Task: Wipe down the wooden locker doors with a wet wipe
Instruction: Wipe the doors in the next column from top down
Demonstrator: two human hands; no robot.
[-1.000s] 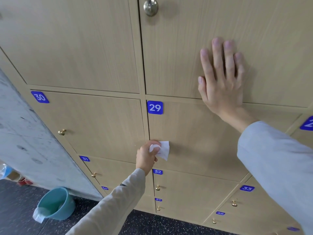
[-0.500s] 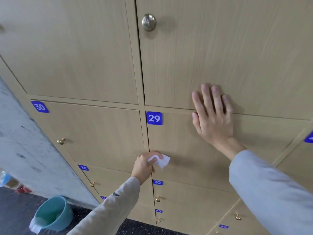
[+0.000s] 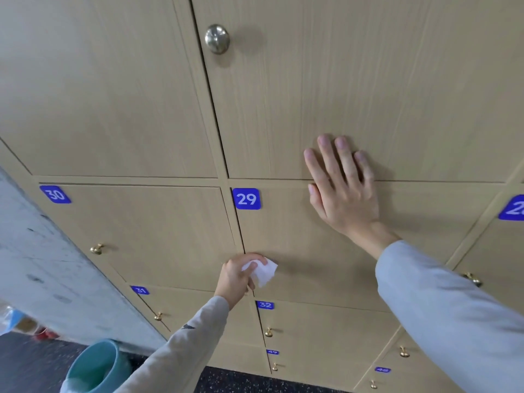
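My left hand (image 3: 236, 276) bunches the wipe (image 3: 263, 272) against door 29 (image 3: 297, 251), seemingly touching it; my right hand (image 3: 344, 191) presses flat, fingers spread.

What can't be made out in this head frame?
- Label at the right edge: cut off, number incomplete.
- Small label low right: too small and blurred.
- Bucket: cut by the bottom edge, contents unclear.
- Wipe: partly hidden in the left hand; door contact unclear.
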